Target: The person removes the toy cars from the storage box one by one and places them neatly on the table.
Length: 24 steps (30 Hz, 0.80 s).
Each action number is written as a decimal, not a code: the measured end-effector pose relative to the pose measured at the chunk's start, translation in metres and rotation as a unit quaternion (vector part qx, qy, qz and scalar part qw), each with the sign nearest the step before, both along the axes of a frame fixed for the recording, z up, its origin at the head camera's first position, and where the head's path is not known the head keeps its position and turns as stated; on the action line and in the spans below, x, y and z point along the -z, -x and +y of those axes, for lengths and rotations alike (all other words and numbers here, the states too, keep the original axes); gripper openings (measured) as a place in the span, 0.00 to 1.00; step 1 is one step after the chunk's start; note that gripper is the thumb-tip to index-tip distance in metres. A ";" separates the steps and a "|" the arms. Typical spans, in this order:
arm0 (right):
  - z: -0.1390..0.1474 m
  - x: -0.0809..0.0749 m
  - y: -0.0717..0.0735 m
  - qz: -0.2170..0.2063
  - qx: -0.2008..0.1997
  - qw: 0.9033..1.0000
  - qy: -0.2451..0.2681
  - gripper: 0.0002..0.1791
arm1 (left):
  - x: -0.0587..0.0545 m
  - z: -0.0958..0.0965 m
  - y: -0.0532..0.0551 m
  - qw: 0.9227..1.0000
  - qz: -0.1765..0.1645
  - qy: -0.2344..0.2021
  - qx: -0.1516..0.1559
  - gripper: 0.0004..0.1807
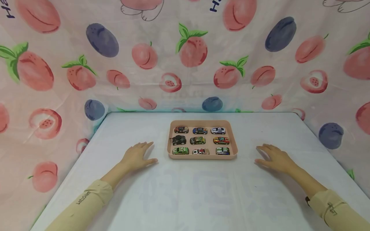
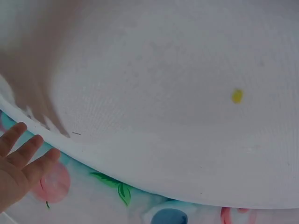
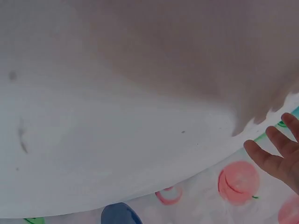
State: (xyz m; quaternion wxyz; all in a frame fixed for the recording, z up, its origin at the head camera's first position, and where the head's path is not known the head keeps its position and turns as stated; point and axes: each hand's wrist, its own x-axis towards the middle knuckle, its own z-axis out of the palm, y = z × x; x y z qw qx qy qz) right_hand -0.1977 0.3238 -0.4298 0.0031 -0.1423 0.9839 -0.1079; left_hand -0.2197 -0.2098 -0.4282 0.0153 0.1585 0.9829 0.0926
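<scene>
In the head view, a shallow tan tray [image 1: 202, 157] stands toward the back of the white table, with several small toy cars in rows inside. A dark toy tank [image 1: 179, 140] is at the left of the middle row; a green car [image 1: 180, 151] sits in front of it. At the back right is a white and blue car [image 1: 218, 131]. My left hand [image 1: 138, 157] is left of the tray, apart from it, fingers spread and holding nothing. Right of the tray, my right hand [image 1: 274, 158] also holds nothing, its fingers extended. Both wrist views show fingers above the tabletop.
The white tabletop [image 1: 202, 195] spreads around the tray. A fruit-print cloth [image 1: 190, 86] hangs behind the table and along both sides. In the left wrist view a small yellow spot [image 2: 237, 96] marks the white surface.
</scene>
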 end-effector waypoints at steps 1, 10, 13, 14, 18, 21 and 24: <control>0.000 -0.001 0.000 0.002 -0.003 1.000 0.004 0.36 | 0.000 0.000 0.000 1.000 0.006 -0.001 0.002 0.44; 0.000 -0.005 0.004 -0.003 0.001 0.999 0.043 0.29 | -0.001 0.000 0.004 0.999 0.020 -0.024 -0.005 0.37; 0.001 -0.009 0.006 -0.005 0.006 0.998 0.058 0.26 | -0.003 0.003 0.005 0.999 0.023 -0.036 -0.011 0.34; 0.001 -0.010 0.006 -0.006 0.006 0.998 0.061 0.25 | -0.004 0.004 0.005 0.999 0.025 -0.039 -0.013 0.32; -0.001 -0.015 0.005 -0.008 0.007 0.997 0.073 0.22 | -0.004 0.008 0.007 0.998 0.025 -0.050 -0.013 0.28; -0.004 -0.017 0.004 -0.004 0.006 0.996 0.087 0.21 | -0.005 0.010 0.008 0.998 0.017 -0.060 -0.008 0.25; -0.009 -0.019 0.004 -0.001 0.005 0.995 0.103 0.21 | -0.007 0.013 0.009 0.997 0.000 -0.074 -0.008 0.23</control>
